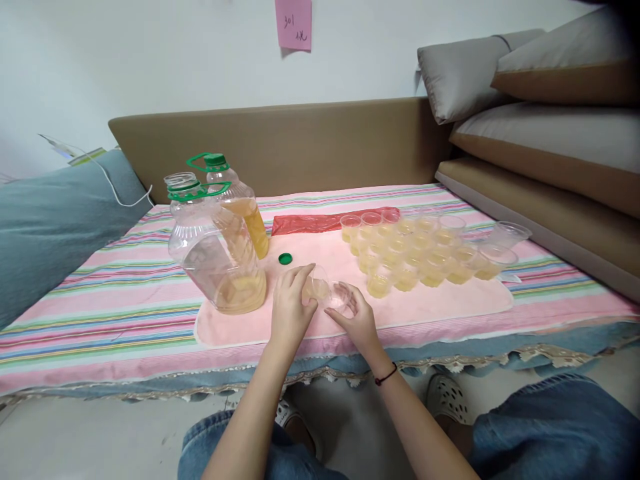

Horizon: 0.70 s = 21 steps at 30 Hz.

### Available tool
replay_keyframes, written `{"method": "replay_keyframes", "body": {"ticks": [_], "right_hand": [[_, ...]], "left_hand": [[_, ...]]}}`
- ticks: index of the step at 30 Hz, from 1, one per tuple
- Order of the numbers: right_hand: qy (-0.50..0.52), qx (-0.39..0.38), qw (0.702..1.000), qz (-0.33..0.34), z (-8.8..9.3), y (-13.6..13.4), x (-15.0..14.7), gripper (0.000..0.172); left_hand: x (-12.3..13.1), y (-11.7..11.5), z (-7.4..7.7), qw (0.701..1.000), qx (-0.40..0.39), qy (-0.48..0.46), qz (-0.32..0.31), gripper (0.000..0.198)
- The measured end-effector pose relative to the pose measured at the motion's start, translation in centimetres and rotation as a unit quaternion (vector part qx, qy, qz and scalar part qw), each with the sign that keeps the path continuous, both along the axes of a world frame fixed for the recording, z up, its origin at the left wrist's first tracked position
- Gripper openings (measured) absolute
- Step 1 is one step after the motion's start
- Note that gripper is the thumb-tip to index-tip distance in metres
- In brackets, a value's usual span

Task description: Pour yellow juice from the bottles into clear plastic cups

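My left hand (289,303) is closed round a small clear plastic cup (319,287) that lies tipped on its side with some yellow liquid in it. My right hand (356,317) grips a second clear cup (340,296) right beside it, mouth toward the first. Both cups hover just above a pale pink cloth (450,303) on the striped bed. Left of my hands stands a large clear jug (215,257) with a green handle, no cap, and a little yellow liquid at the bottom. Its green cap (285,259) lies on the cloth.
A second jug (240,210), capped and holding more yellow liquid, stands behind the first. Several filled cups (410,257) sit in rows to the right, with empty cups (510,233) beyond. A red plastic bag (320,222) lies behind. Cushions (525,100) are stacked at right.
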State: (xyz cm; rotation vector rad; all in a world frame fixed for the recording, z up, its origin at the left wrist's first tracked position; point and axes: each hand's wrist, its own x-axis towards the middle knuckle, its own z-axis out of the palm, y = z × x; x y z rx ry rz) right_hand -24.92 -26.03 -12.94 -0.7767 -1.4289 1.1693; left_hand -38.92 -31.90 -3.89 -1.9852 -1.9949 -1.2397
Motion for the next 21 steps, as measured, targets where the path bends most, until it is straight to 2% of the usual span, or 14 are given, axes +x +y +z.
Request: {"method": "replay_keyframes", "body": {"ticks": [21], "right_hand": [[-0.006, 0.003, 1.000, -0.001, 0.06, -0.03, 0.03, 0.060]], "left_hand": [[0.00, 0.06, -0.06, 1.000, 0.003, 0.011, -0.003, 0.066]]}}
